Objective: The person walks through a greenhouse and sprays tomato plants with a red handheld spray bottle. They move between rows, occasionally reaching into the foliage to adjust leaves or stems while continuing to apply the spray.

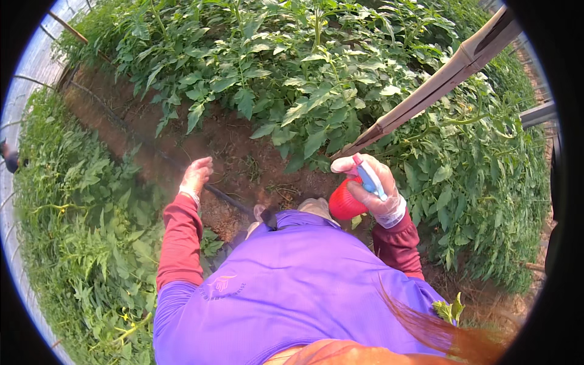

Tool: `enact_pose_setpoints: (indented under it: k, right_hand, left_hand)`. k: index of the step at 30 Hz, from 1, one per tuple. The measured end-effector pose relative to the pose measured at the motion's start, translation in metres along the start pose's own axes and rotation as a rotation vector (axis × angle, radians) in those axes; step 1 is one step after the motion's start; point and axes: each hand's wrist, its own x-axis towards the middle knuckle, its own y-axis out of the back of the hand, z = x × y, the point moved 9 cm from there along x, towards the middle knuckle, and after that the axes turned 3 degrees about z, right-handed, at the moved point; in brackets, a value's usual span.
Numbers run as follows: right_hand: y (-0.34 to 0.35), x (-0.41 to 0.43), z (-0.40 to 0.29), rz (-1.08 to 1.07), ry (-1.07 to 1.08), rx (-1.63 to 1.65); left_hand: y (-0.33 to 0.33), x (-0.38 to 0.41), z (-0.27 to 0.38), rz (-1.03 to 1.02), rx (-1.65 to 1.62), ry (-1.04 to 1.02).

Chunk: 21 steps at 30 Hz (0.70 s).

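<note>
In a thin clear plastic glove, my right hand (376, 185) is closed around the neck of a red spray bottle (345, 200) with a blue, white and pink trigger head (370, 177). The bottle hangs low beside my shoe, close to the foot of a split bamboo pole (426, 86). My left hand (198, 175), gloved too, is raised at the left above the soil path with its fingers bent; whether something small is between them cannot be told. Leafy tomato plants (315, 96) with a few yellow flowers stand in front of me and to the right.
A dark irrigation hose (228, 199) runs along the soil path (219, 141) past my feet. More tomato plants (82, 219) line the left side. The bamboo pole slants up to the right. A person (10, 156) is partly visible at the far left edge, by the plastic sheeting.
</note>
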Motion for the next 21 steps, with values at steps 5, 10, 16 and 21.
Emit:
enact_pose_setpoints:
  k: [5,10,16,21]
  right_hand:
    - [-0.048,0.03,-0.003,-0.047,-0.058,-0.009]
    - [-0.062,0.064,0.002,-0.079,0.09,-0.099]
    - [-0.046,0.111,0.034,0.046,0.14,-0.038]
    - [-0.042,0.148,0.047,-0.011,0.116,-0.04]
  left_hand:
    - [-0.104,-0.001,0.18,-0.363,-0.054,-0.281]
    - [-0.196,0.061,0.292,-0.53,-0.09,-0.38]
    - [-0.296,0.143,0.35,-0.525,-0.082,-0.213]
    - [-0.346,0.18,0.366,-1.018,-0.226,-0.144]
